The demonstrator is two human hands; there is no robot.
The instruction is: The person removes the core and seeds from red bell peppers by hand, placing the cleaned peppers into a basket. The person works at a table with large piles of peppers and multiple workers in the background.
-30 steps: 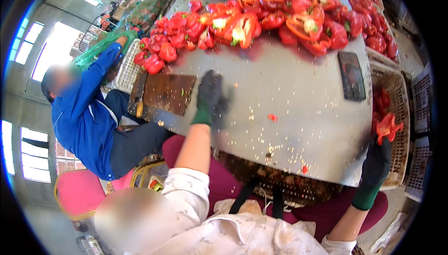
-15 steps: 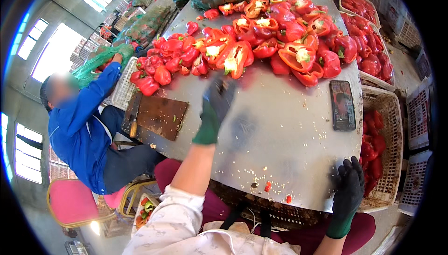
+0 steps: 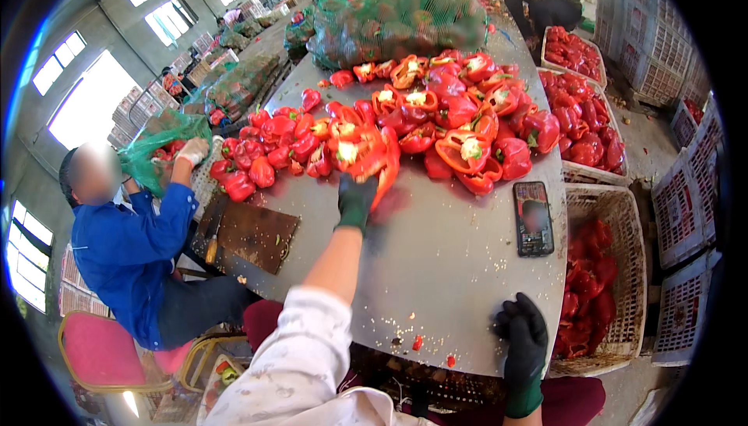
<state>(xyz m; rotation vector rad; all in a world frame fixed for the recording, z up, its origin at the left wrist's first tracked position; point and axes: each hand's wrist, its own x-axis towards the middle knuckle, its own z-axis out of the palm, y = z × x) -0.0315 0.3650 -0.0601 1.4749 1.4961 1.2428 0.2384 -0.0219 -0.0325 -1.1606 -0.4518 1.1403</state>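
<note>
My left hand [image 3: 357, 198], in a dark glove with a green cuff, reaches to the near edge of a heap of cut red bell peppers. Its fingers are closed on a halved red bell pepper [image 3: 383, 167], blurred by motion, with another cut pepper [image 3: 347, 148] close beside it. My right hand [image 3: 523, 340], gloved the same way, rests by the table's near right edge. Its fingers are loosely bent, the thumb stands apart, and no object shows in it. Between the hands, seeds and red scraps [image 3: 418, 342] lie on the metal table [image 3: 452, 262].
A phone [image 3: 534, 219] lies at the table's right. Crates of red peppers [image 3: 588, 286] line that side. At left, a person in blue [image 3: 132, 254] handles a green net bag [image 3: 160, 145], near a brown board [image 3: 257, 237] and a knife [image 3: 212, 248]. A filled net sack [image 3: 397, 27] lies behind the heap.
My left hand has gone from just short of the heap to gripping a pepper at its edge. The view has shifted, and the other person's arm has come lower. My right hand stays near the edge.
</note>
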